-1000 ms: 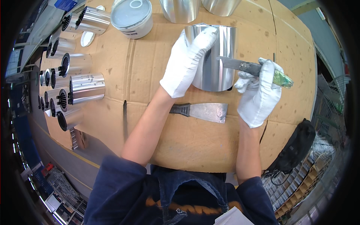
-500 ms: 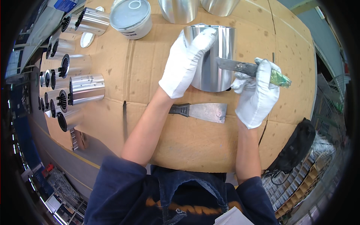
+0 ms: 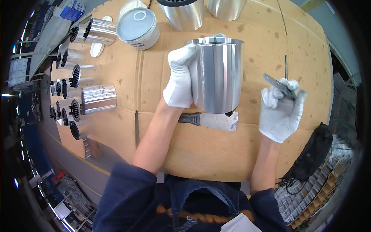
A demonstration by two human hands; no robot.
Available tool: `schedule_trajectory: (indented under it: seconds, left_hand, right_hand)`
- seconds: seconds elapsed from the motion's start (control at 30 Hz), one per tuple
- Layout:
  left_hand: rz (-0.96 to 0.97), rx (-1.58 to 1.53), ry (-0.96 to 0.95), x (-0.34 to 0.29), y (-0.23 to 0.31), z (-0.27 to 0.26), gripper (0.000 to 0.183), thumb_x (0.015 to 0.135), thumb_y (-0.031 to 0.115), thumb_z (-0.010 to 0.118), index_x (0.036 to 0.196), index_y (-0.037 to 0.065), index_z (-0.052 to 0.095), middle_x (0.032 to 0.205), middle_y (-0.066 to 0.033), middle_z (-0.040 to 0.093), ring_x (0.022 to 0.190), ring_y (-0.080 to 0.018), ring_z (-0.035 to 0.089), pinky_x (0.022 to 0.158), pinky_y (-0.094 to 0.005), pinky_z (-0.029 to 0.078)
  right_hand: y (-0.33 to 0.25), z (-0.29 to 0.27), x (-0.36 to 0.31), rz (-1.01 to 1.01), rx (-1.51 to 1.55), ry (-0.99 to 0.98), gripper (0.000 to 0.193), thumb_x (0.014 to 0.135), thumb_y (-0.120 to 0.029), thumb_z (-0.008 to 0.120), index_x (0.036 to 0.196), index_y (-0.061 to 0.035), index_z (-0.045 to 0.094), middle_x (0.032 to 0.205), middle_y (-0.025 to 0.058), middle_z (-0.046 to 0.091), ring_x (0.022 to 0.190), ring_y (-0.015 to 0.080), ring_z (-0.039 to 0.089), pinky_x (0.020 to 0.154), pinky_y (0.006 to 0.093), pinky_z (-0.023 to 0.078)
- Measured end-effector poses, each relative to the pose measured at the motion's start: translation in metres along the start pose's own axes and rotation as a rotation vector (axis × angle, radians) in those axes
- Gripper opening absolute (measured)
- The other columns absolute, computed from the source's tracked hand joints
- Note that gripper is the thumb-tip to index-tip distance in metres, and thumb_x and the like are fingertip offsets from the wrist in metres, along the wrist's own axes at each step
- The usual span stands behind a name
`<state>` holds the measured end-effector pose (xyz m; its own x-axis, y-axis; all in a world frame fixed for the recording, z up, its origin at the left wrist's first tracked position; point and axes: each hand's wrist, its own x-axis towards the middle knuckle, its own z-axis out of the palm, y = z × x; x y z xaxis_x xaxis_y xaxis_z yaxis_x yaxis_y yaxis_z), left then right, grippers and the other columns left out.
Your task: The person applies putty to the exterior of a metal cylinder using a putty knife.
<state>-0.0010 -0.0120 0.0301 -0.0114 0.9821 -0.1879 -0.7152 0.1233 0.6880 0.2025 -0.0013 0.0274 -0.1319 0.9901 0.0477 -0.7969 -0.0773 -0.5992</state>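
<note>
A shiny metal cylinder (image 3: 218, 77) stands upright in front of me, and my left hand (image 3: 181, 75), in a white glove, is closed on its left side with the thumb near the rim. To its right, clear of the metal, my right hand (image 3: 281, 112) is also gloved in white. Its fingers are curled round a narrow-bladed knife (image 3: 279, 84), the blade pointing up and left; the green handle is now hidden. Below the cylinder a wide scraper (image 3: 218, 121) with a black handle lies on the cardboard-covered table (image 3: 208, 154).
Several metal cylinders with black slotted ends (image 3: 98, 98) lie along the table's left side. A lidded white bucket (image 3: 138, 29) and two more cylinders (image 3: 181, 15) stand at the far side. A black bag (image 3: 311, 154) hangs by the right edge.
My right hand has drawn the knife away from the cylinder, to the right, and turned it. My left hand has shifted lower on the cylinder's side, and the cylinder sits nearer to me.
</note>
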Motion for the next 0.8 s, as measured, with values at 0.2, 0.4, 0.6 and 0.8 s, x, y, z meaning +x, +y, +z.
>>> schedule_trajectory:
  seconds: [0.2, 0.4, 0.6, 0.8]
  left_hand:
    - [0.011, -0.043, -0.010, 0.002, -0.008, -0.005, 0.065, 0.085, 0.056, 0.040, 0.122, 0.003, 0.050, 0.106, -0.0090, 0.061, 0.092, -0.0177, 0.058, 0.080, -0.0331, 0.049]
    - [-0.017, 0.114, -0.016, 0.006, -0.010, -0.018, 0.114, 0.063, 0.091, 0.029, 0.137, 0.004, 0.035, 0.132, -0.0189, 0.045, 0.116, -0.0306, 0.052, 0.092, -0.0432, 0.050]
    - [-0.024, -0.038, -0.057, 0.005, -0.009, -0.017, 0.091, 0.074, 0.075, 0.034, 0.129, 0.002, 0.041, 0.117, -0.0163, 0.052, 0.103, -0.0261, 0.055, 0.086, -0.0390, 0.049]
    - [0.003, -0.034, 0.037, 0.006, -0.011, -0.018, 0.088, 0.076, 0.073, 0.035, 0.128, 0.003, 0.043, 0.117, -0.0143, 0.053, 0.102, -0.0246, 0.056, 0.085, -0.0383, 0.050]
  right_hand:
    - [0.004, -0.001, -0.006, 0.029, -0.019, 0.020, 0.025, 0.095, -0.020, 0.045, 0.113, -0.0035, 0.050, 0.089, 0.0125, 0.061, 0.069, 0.0199, 0.054, 0.060, 0.0315, 0.041]
    - [0.011, 0.003, -0.010, 0.043, -0.082, 0.000, 0.025, 0.095, -0.022, 0.046, 0.114, -0.0061, 0.050, 0.080, 0.0074, 0.059, 0.064, 0.0142, 0.042, 0.065, 0.0302, 0.032]
    - [0.022, 0.008, -0.012, 0.047, -0.141, -0.067, 0.023, 0.091, -0.010, 0.049, 0.112, -0.0012, 0.046, 0.090, 0.0161, 0.062, 0.077, 0.0243, 0.063, 0.070, 0.0388, 0.050]
    - [0.023, 0.015, -0.015, 0.047, -0.216, -0.055, 0.023, 0.088, -0.004, 0.053, 0.110, 0.0004, 0.046, 0.088, 0.0163, 0.061, 0.075, 0.0251, 0.063, 0.072, 0.0381, 0.051]
